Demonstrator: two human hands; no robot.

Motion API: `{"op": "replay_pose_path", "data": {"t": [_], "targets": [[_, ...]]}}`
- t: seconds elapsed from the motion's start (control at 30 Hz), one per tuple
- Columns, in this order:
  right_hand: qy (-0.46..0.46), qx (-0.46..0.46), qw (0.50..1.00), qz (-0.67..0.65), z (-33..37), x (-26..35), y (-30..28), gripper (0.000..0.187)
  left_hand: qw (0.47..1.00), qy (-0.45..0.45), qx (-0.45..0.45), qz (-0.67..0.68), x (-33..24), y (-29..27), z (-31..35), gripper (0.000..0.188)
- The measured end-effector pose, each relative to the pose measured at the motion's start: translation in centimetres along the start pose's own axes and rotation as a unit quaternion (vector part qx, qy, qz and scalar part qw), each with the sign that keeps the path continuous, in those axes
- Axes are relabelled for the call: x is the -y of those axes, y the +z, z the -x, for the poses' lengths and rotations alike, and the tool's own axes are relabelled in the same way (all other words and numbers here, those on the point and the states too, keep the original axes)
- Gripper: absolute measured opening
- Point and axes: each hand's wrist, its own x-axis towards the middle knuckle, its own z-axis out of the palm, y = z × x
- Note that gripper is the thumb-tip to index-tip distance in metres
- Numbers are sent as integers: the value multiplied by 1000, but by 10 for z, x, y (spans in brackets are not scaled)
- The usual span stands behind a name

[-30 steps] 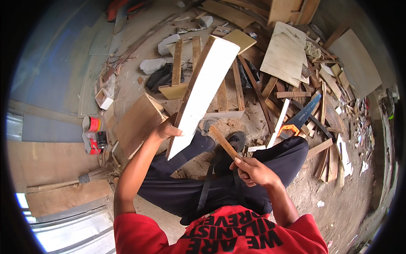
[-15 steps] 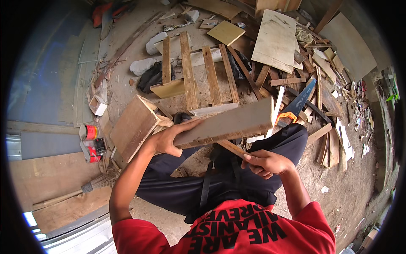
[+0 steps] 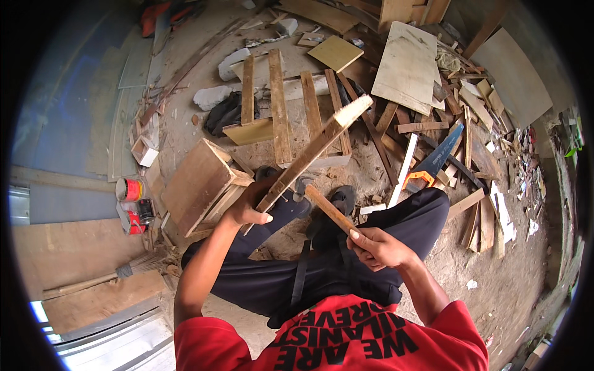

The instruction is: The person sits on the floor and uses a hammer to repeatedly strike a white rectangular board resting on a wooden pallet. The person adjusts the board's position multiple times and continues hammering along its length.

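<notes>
My left hand (image 3: 249, 207) grips the near end of a wooden board (image 3: 306, 161), which is tilted up on edge and points away to the upper right. My right hand (image 3: 380, 248) is closed round the wooden handle of a hammer (image 3: 331, 210). The hammer's head lies just right of the board, partly in shadow; whether they touch I cannot tell. Beside my left hand, on the ground, stands a wooden box (image 3: 197, 185) with an open side. Beyond the board, several wooden slats (image 3: 279, 105) lie side by side across other pieces.
A handsaw (image 3: 440, 154) with an orange handle rests on scrap wood to the right. Pale panels (image 3: 405, 65) lean over the far-right pile. Red cans (image 3: 129, 190) stand at the left, near a bundled broom (image 3: 142, 264). White lumps (image 3: 211, 97) lie beyond the box.
The board has turned in my left hand, from showing its broad face to showing its narrow edge, its far end now higher. The hammer's head has come into view.
</notes>
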Motion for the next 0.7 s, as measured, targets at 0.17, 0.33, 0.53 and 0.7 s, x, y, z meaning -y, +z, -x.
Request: {"op": "replay_pose_path", "data": {"t": [0.17,0.33,0.53,0.7], "targets": [[17,23,1000,-7,-3,-14,0,43,1000,-15,22,5,-10,13,4,112],[21,21,999,-14,-1,-17,-6,42,999,3,33,-20,-19,16,2,110],[43,-34,998,7,9,11,-6,42,995,-77,-17,-55,15,-6,-6,75],[18,-69,997,1,13,19,-13,43,980,46,-155,-117,61,14,-25,40]]}}
